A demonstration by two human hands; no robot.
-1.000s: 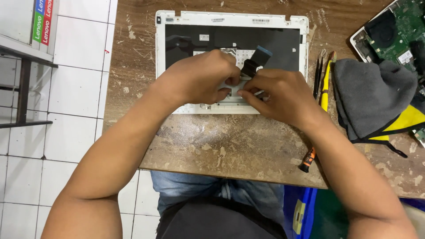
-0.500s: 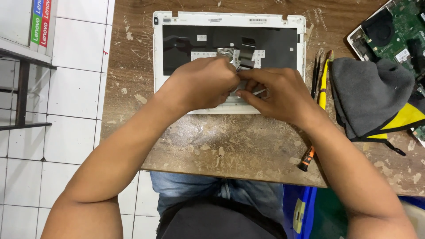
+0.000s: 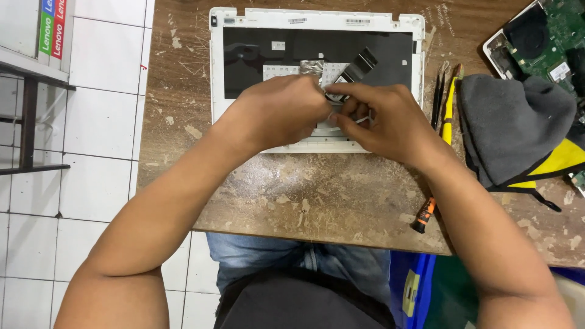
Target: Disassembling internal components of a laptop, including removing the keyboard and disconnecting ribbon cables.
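Both hands are working over one white laptop shell (image 3: 317, 18), lying face-down at the far middle of the worn wooden table (image 3: 317, 195), its black inner panel exposed. The left hand (image 3: 277, 113) is curling over the shell's near half, fingers bent and pressing down; whether it is pinching anything underneath, I cannot tell. The right hand (image 3: 384, 122) is pinching the near end of one flat ribbon cable (image 3: 353, 70), thumb and forefinger closing on it where it meets a patch of silver foil (image 3: 314, 67); the cable's free end is angling up toward the far right. Judgement on technique: the cable looks thin and easily creased, so it is best drawn straight along its own length, held close to its connector, with the other hand bracing the shell flat so it is not shifting. Count, right of the shell: one pair of tweezers (image 3: 440, 91), one yellow-handled tool (image 3: 450, 103), and one screwdriver with an orange-and-black handle (image 3: 425, 214) lying at the near edge. Further right: one grey cloth with yellow trim (image 3: 518, 131), and, at the far right corner, one opened laptop base showing a green circuit board (image 3: 548, 30).
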